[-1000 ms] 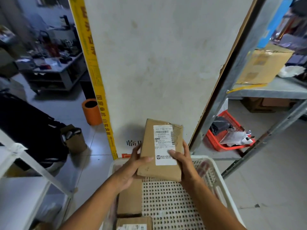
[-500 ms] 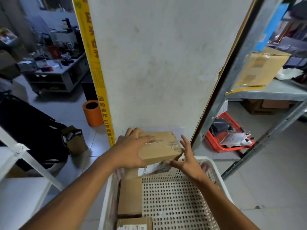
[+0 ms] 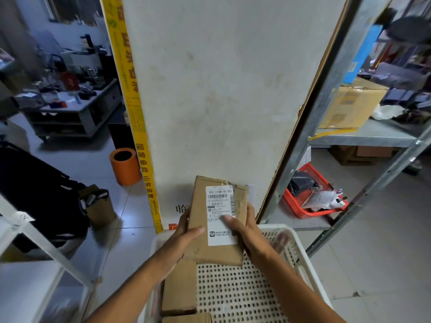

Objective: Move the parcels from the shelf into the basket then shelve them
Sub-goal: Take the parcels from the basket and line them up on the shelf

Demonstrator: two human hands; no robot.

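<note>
There were 3 brown parcels (image 3: 218, 220), 2 baskets, 1 white (image 3: 300, 250) & 1 red (image 3: 303, 212), 2 hands (image 3: 184, 238), 1 orange bin (image 3: 124, 166), and 1 big cardboard box (image 3: 352, 103) on the shelf (image 3: 363, 137).

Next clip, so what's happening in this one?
A person holds a brown cardboard parcel in both hands, label side up, above the far end of a white perforated basket. The left hand grips its left edge and the right hand its right edge, thumb on the label. Another flat parcel lies in the basket's left side.
</note>
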